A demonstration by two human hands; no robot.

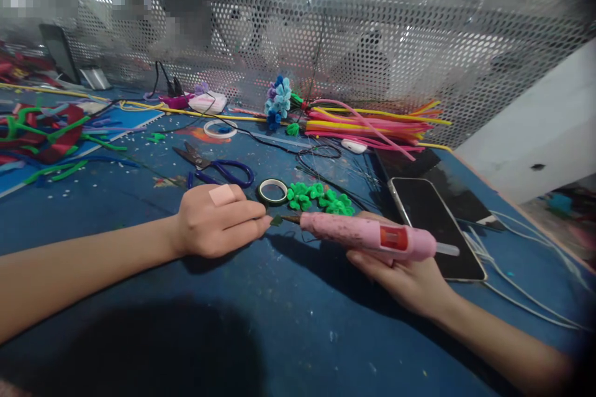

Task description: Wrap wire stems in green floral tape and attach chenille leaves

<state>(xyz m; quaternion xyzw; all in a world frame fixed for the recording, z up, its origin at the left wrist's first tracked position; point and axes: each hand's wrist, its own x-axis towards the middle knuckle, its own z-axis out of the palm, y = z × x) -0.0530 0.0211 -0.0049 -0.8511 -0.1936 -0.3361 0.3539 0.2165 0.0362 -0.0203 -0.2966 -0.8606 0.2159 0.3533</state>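
My right hand is wrapped round a pink hot glue gun, with a clear glue stick poking from its rear. The gun points left, its nozzle at a small dark green piece. My left hand pinches that piece between its fingertips; whether it is tape or a leaf I cannot tell. A plaster covers the back of this hand. Just beyond the fingers lie a roll of dark green tape and several fuzzy green flower shapes. Scissors with blue handles rest behind my left hand.
A phone lies by my right forearm, with white cables beside it. Pink and yellow pipe cleaners and a blue flower bunch lie at the back, before a perforated metal panel. Green and red strips are heaped left.
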